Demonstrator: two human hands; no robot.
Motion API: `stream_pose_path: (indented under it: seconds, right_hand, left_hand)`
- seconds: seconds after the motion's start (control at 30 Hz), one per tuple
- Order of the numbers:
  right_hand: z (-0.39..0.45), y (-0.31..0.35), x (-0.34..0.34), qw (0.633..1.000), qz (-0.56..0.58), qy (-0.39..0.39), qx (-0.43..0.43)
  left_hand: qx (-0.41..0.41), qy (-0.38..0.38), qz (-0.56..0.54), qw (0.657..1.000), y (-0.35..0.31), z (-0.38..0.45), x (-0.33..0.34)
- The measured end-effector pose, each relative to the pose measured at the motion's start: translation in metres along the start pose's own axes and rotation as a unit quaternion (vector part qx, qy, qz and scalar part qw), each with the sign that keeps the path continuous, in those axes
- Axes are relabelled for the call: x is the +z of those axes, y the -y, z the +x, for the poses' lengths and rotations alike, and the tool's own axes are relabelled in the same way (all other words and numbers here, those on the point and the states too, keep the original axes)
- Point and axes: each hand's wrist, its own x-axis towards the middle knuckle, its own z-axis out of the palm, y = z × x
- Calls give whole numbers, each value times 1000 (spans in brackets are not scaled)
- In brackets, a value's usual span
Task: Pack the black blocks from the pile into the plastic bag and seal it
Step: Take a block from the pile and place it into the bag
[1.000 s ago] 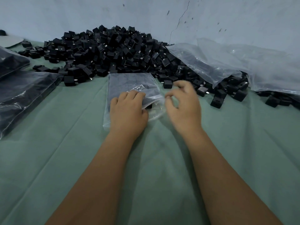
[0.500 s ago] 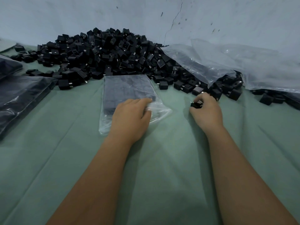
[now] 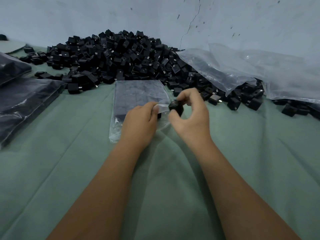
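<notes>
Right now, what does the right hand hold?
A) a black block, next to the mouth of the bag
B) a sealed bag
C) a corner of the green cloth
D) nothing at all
A: the right hand pinches a black block just beside the open edge of the plastic bag, which the left hand holds.

One head-worn view looks forward and down across the green-covered table [image 3: 72,170] toward the far wall [image 3: 86,18], close above its near edge
</notes>
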Motion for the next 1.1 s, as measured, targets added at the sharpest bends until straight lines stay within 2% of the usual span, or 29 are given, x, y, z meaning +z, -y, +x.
stream_pose_path:
  seconds: [0.1, 0.2, 0.33, 0.47, 0.57, 0.73, 0.93, 1.03, 1.1]
  right_hand:
    - [-6, 5, 10, 994, -60, 73, -53]
    - [-9, -2, 11, 987, -121, 94, -48]
    - [-8, -12, 6, 967, -209, 128, -71]
    - [-5, -13, 4, 951, -281, 88, -99]
    - [-4, -16, -2, 947, -304, 52, -86]
    - [-3, -20, -5, 933, -344, 90, -46]
    - [1, -26, -5, 904, -395, 159, -34]
    - [3, -24, -3, 895, -421, 145, -37]
    - [4, -20, -3, 908, -402, 112, -42]
  left_hand:
    - [-10, 5, -55, 998, 2, 0, -2]
    - [-23, 9, -82, 996, 3, 0, -3]
    - [-5, 37, -60, 998, 5, 1, -5]
    - [25, 49, -51, 997, 6, 0, -6]
    - [42, 35, -57, 997, 5, -1, -5]
    - [56, 9, -44, 997, 5, -2, -2]
    - [69, 14, 3, 997, 4, 0, -1]
    - [66, 13, -11, 998, 4, -1, -1]
    - [60, 23, -21, 998, 5, -1, -2]
